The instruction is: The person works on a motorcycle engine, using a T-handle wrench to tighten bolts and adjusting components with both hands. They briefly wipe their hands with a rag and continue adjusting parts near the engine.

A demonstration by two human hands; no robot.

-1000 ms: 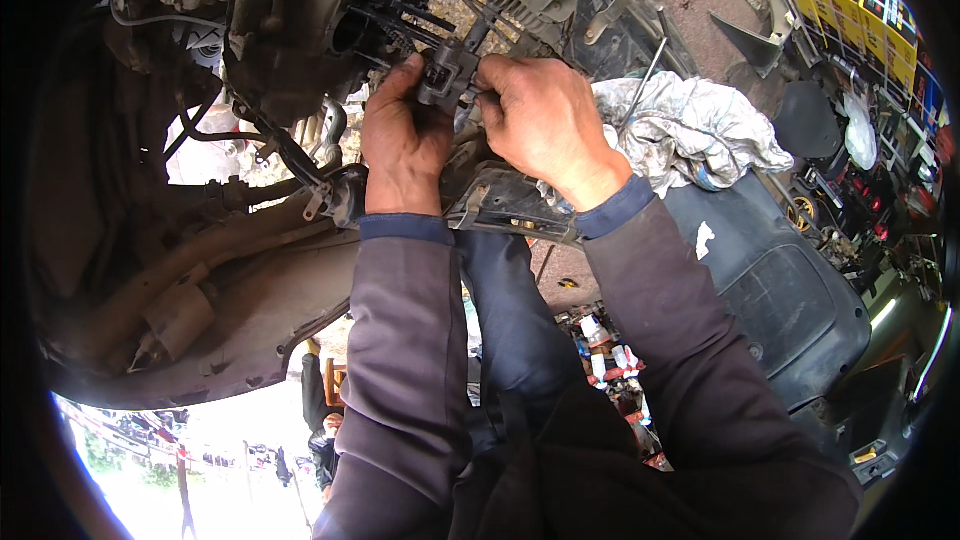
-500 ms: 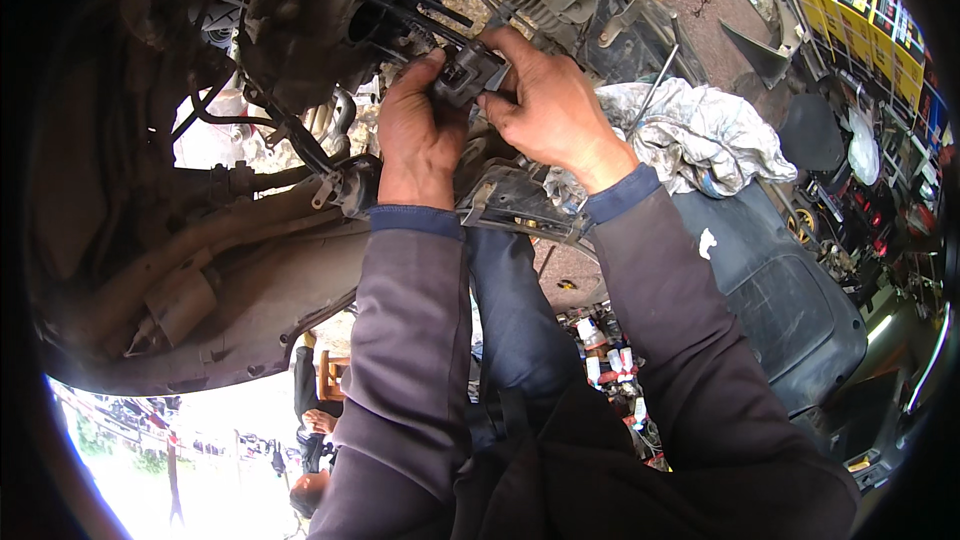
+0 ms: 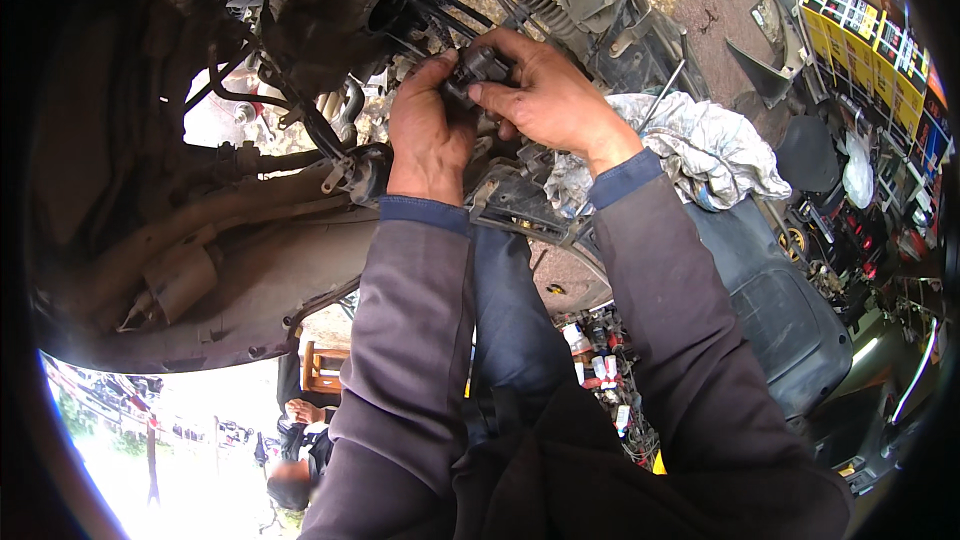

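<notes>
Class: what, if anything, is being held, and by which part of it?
A small dark part: the right hand grips its right side; the left hand meets its left edge, fingers mostly hidden.

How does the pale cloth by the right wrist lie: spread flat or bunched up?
Bunched up: the pale cloth lies in a heap of creases and overlapping folds.
</notes>
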